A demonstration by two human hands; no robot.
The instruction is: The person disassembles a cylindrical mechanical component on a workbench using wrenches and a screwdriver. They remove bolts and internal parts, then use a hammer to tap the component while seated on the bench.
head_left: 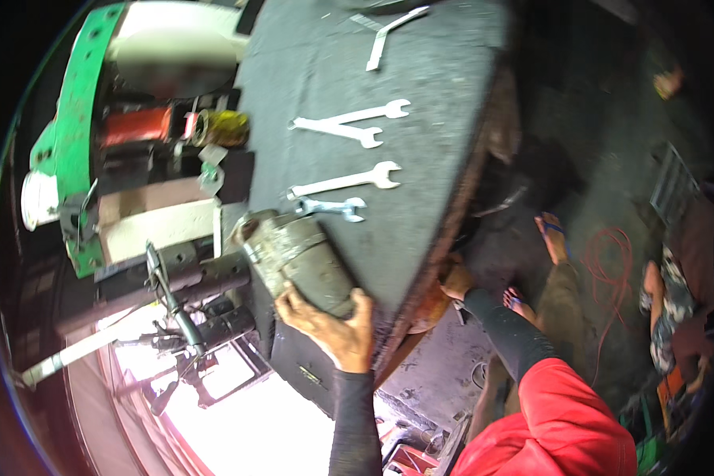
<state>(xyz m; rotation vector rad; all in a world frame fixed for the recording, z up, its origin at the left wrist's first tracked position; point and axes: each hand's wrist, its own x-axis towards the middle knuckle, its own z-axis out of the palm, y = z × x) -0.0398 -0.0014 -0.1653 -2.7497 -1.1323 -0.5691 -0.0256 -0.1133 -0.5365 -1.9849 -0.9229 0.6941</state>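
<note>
Motor (300, 258): on the bench (420, 230) by its left edge, just far of the left hand (325, 327).
Left hand: thumb and fingers clamped around the motor's near end.
Right hand (457, 282): at the bench's right edge; cannot tell whether it grips anything.
Small wrench (335, 209): just beside the motor, far side.

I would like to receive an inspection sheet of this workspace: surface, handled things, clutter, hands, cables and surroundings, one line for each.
Surface: dark bench top, scuffed and marked.
Handled things: rounded grey metal housing, lying on the bench top.
Clutter: several silver wrenches spread beyond the housing.
Hands: left hand grips the housing's near end; right hand is at the bench's right edge, its hold unclear.
Cables: thin red cord, looped on the floor.
Surroundings: green metal frame at left; another person at right.
</note>
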